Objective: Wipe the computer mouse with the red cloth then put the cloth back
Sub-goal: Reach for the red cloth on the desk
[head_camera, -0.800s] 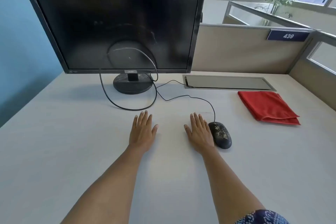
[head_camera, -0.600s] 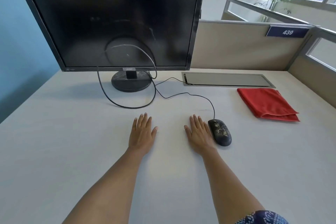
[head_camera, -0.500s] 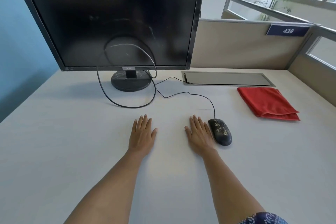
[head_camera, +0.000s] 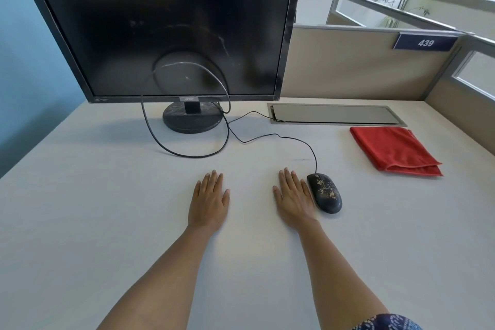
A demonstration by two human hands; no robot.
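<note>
Bright window daylight, soft shadows, sharp focus, bowed wide-angle edges.

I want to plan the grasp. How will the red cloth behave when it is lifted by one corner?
The cloth lies folded in flat layers with soft, curled edges, so it is probably limp and would unfold and hang. It looks thin, so likely light. Its matte, napped surface suggests fingers would grip it without slipping.

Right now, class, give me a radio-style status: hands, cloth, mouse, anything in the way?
Left hand and right hand flat, empty. Red cloth folded, untouched, right of mouse. Path clear.
</note>
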